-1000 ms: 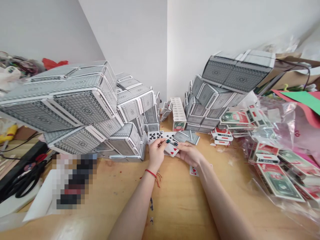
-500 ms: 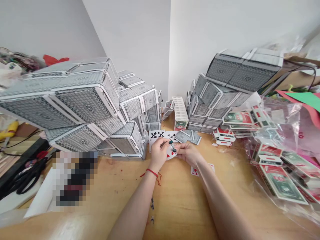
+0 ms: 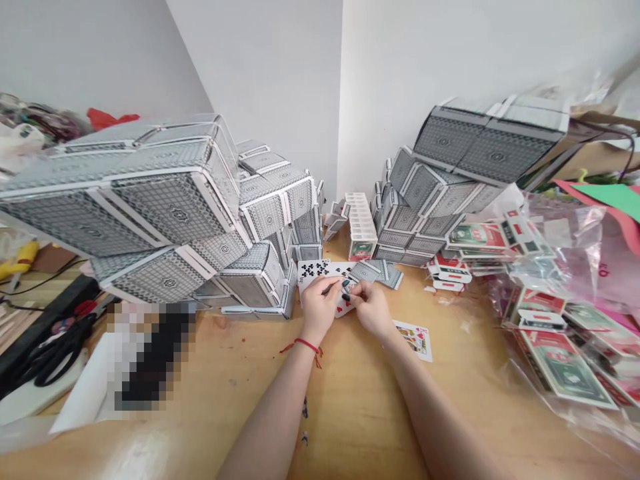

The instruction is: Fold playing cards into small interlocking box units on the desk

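Observation:
In the middle of the table, my left hand [image 3: 320,308], a red string round its wrist, is closed, fingers bent in over a playing card [image 3: 342,309] with red hearts. Close on its right, my right hand [image 3: 373,309] pinches the same card's right edge. Fingers cover much of that card. Behind the hands lie a face-up clubs card [image 3: 314,268] and several grey-backed playing cards [image 3: 377,272]. A face-up king of hearts [image 3: 417,341] lies right of my right wrist, partly hidden by the forearm.
Grey card-box stacks rise at left [image 3: 175,213] and right [image 3: 420,193]. A row of upright card packs [image 3: 361,227] stands between them. Red-green card boxes [image 3: 565,367] and clear plastic lie at right. Black scissors [image 3: 65,347] lie at left, near white paper [image 3: 83,390].
My right hand has turned and its fingers have curled in more. More of the king of hearts now shows beside the right forearm. My left hand has barely moved.

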`<state>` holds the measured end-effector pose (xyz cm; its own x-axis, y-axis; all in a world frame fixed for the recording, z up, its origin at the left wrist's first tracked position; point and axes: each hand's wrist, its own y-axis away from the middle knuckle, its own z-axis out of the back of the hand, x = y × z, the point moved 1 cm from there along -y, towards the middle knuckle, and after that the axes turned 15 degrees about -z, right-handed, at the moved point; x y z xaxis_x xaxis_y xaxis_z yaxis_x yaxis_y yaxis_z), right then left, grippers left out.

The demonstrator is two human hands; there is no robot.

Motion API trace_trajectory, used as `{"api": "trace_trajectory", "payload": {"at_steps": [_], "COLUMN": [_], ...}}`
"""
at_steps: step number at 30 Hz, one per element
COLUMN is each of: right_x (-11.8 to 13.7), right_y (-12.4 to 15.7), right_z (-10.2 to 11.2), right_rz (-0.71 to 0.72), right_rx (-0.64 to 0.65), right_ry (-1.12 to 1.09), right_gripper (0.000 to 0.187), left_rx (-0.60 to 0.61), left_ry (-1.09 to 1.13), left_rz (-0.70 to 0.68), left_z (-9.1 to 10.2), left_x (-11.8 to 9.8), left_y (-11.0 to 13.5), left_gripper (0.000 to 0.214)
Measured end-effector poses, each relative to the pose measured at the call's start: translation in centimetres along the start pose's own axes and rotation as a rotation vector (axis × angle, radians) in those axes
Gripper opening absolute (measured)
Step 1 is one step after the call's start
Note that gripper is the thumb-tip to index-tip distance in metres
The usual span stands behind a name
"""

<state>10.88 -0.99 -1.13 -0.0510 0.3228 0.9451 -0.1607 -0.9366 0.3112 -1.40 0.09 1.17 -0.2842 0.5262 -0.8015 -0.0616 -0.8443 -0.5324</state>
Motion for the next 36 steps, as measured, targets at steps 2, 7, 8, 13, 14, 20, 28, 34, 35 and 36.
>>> {"api": "trace_trajectory", "payload": {"at_steps": [2,7,8,13,14,20,28,34,35,36], "right_x": [0.1,0.4,0.4,0.3,0.3,0.7,0.5,1.2,1.3,1.4], "right_y": [0.0,0.0,0.0,-0.2,-0.2,-0.3,-0.4,-0.3,-0.2,-0.2], "right_z": [0.1,0.3,0.3,0.1,0.2,0.6,1.0,0.8,0.8,0.8], "right_rz": [-0.018,-0.079,-0.092,-0.081,-0.059,0.028,-0.013,-0.046,-0.061,-0.074], "right_rx": [0.061,0.078,0.071,-0.003,-0.035,-0.037,-0.039,0.105,0.140,0.175], "right_ry": [-0.089,-0.337,-0.377,-0.427,-0.401,-0.248,-0.354,-0.377,-0.372,-0.363], "right_gripper": [0.017,0.026,0.028,0.030,0.028,0.014,0.016,0.022,0.025,0.027], "left_rx": [-0.041,-0.084,-0.077,0.060,0.079,0.145,0.156,0.007,-0.020,-0.043], "left_ry": [0.066,0.279,0.315,0.243,0.191,-0.069,-0.039,0.162,0.178,0.185], "left_rz": [0.061,0.174,0.185,0.190,0.191,0.127,0.101,0.275,0.292,0.297], "left_z": [-0.1,-0.3,-0.3,-0.4,-0.5,-0.7,-0.9,-0.8,-0.7,-0.6], "left_x": [-0.2,-0.6,-0.5,0.3,0.4,0.7,0.5,1.1,1.2,1.2], "left_y": [-0.2,-0.3,-0.2,0.4,0.4,0.2,0.3,0.2,0.1,0.0], "left_gripper": [0.017,0.026,0.028,0.025,0.025,0.022,0.016,0.023,0.024,0.025]}}
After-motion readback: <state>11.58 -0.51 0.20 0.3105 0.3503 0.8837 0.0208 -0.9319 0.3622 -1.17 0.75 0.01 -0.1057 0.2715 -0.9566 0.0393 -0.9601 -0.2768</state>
